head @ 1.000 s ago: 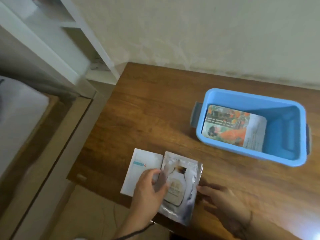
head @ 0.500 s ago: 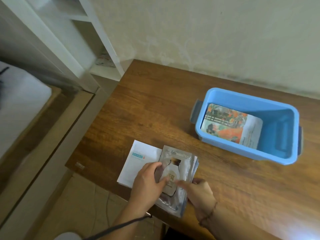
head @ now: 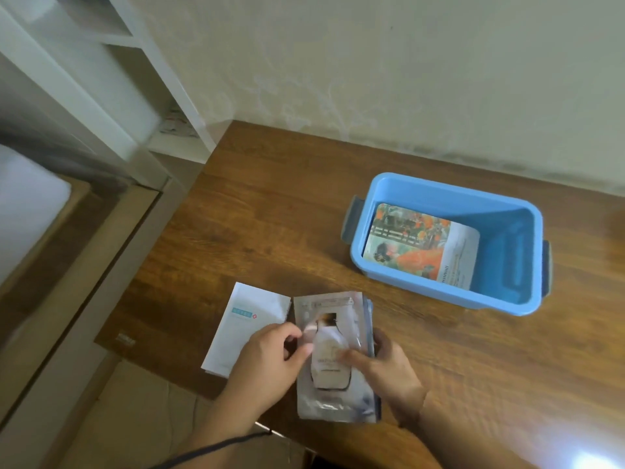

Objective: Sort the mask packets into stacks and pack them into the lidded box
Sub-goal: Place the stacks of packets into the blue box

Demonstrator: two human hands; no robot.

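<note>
A stack of silver mask packets [head: 333, 394] printed with a bottle lies near the table's front edge. My left hand [head: 267, 363] grips its left edge, thumb on top. From the right side my right hand [head: 389, 370] holds the stack, thumb lying across the top packet. Just left of it lie white mask packets [head: 247, 316], partly under my left hand. The open blue box [head: 439, 292] stands to the right further back, with orange-printed mask packets [head: 419, 245] lying inside at its left end. No lid is in view.
The brown wooden table [head: 270, 211] meets a pale wall at the back. A white shelf unit [head: 111, 96] stands at the left beyond the table's edge. The floor shows below the table's front-left corner.
My right hand has moved in from the right and taken hold of the silver stack. Both hands have squared the splayed packets into a neater, upright pile.
</note>
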